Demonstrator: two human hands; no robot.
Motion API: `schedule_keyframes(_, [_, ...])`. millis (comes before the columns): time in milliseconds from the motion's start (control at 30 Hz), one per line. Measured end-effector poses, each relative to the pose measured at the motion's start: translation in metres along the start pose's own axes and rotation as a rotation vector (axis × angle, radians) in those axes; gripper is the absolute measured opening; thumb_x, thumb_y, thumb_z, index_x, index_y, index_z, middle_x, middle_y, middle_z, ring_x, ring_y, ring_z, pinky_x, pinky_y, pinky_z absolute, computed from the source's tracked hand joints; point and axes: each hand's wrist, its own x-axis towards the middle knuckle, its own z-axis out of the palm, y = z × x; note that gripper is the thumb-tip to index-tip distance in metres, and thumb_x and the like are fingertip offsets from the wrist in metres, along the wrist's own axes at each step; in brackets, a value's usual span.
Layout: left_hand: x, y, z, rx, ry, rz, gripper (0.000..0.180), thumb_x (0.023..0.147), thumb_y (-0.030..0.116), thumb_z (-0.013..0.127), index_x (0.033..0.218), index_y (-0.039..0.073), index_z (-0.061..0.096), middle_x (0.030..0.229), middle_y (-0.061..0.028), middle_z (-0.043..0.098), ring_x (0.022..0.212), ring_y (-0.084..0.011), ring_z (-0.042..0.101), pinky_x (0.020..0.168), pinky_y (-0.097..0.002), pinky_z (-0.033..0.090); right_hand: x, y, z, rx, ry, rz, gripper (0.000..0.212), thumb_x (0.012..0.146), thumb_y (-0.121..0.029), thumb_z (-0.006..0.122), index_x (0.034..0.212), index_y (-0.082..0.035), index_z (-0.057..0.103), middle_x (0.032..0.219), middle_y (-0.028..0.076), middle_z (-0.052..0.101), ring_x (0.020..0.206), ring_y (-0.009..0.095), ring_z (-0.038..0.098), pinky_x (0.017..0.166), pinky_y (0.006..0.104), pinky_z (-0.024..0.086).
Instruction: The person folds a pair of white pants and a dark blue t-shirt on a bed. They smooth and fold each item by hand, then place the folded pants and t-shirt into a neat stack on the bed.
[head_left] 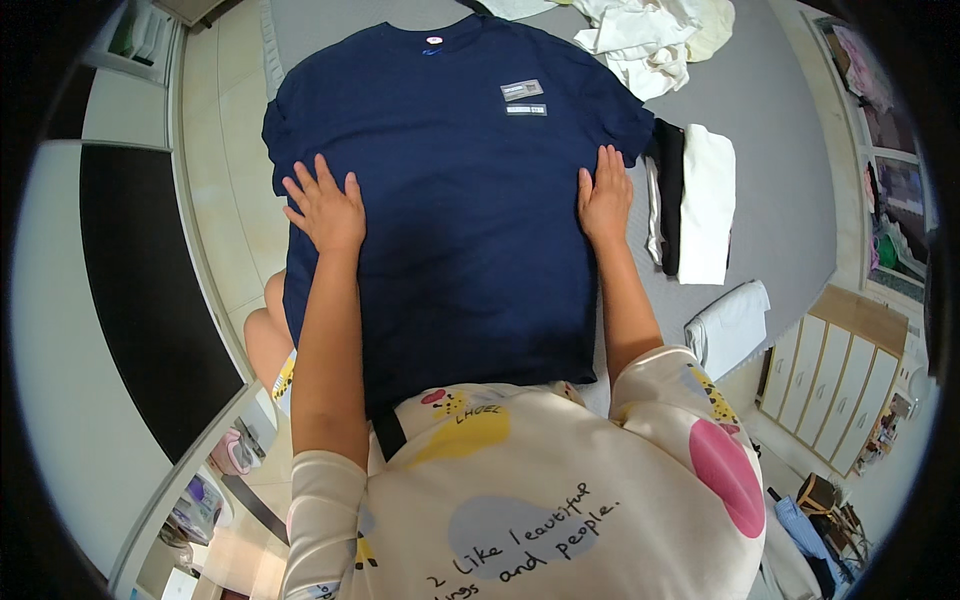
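Note:
A navy blue T-shirt (465,230) lies spread flat in front of me, its collar at the far end and its hem close to my body. Two small grey-and-white labels (525,110) sit on the chest, right of the middle. My left hand (328,212) rests flat on the shirt's left side below the sleeve, fingers spread. On the opposite side, my right hand (606,205) lies flat along the edge just under the right sleeve, its fingers straight and close together. Neither hand grips the cloth.
The shirt lies on a grey bedspread (790,190). To the right are folded white (708,205) and black (672,200) garments, with a folded pale blue garment (730,325) nearer me. Rumpled white clothes (650,40) lie at the far right. A drawer cabinet (830,380) stands beyond the bed.

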Motion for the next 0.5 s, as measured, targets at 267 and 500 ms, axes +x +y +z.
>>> schedule_keyframes(267, [-0.042,0.039,-0.04,-0.126,-0.063,0.609,0.063,0.081,0.035,0.06,0.136,0.014,0.038,0.145,-0.0178,0.025,0.136,-0.0363,0.018,0.105,-0.0552,0.018,0.054,0.034,-0.006,0.205,0.148,0.329,0.06,0.079,-0.02,0.064,0.127,0.005,0.039,0.119,0.027,0.049,0.112,0.041,0.047,0.094,0.0414,0.04])
schedule_keyframes(500, [-0.058,0.038,-0.039,-0.016,-0.34,0.776,0.061,0.084,0.049,0.054,0.139,0.031,0.034,0.15,-0.0064,0.017,0.14,-0.0269,0.009,0.109,-0.0541,0.011,0.107,0.055,-0.005,0.322,-0.014,0.362,0.035,0.076,-0.027,0.064,0.085,0.007,0.06,0.085,0.029,0.061,0.086,0.042,0.06,0.074,0.0427,0.046])
